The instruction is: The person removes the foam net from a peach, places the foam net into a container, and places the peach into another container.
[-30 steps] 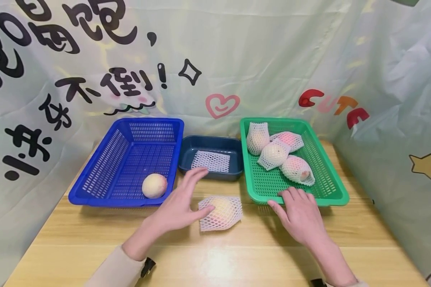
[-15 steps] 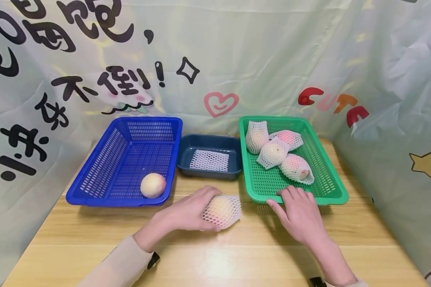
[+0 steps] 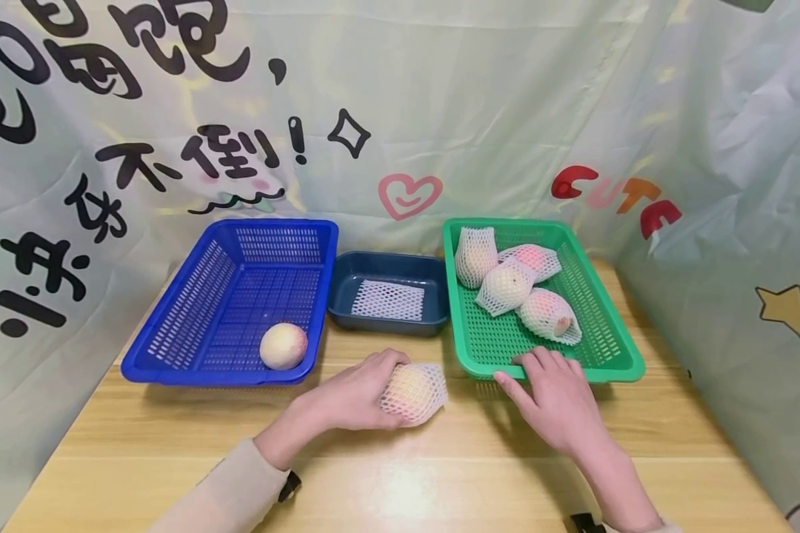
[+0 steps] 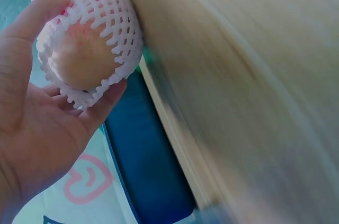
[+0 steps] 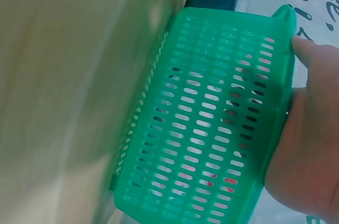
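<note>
My left hand [image 3: 360, 392] grips a peach in a white foam net [image 3: 413, 394] at the middle of the table, thumb on the near side and fingers on the far side. Bare peach skin shows through the net's open end in the left wrist view, where the peach [image 4: 87, 57] sits between thumb and fingers. My right hand [image 3: 556, 400] holds the front rim of a green basket [image 3: 470, 355], fingers over the rim and thumb outside. Several netted peaches [image 3: 507, 285] lie inside that basket. From the right wrist, the basket's slotted wall [image 5: 206, 113] fills the view.
At the left stands a blue basket [image 3: 173, 333] with one bare peach [image 3: 284, 346] in its front right corner. Between the baskets, a dark blue tray [image 3: 390, 324] holds flat white foam nets [image 3: 388, 300]. A printed cloth [image 3: 507, 111] hangs behind the wooden table [image 3: 347, 474].
My left hand has come down from above the netted peach and closed around it, turning it slightly. The right hand has stayed on the green basket's rim.
</note>
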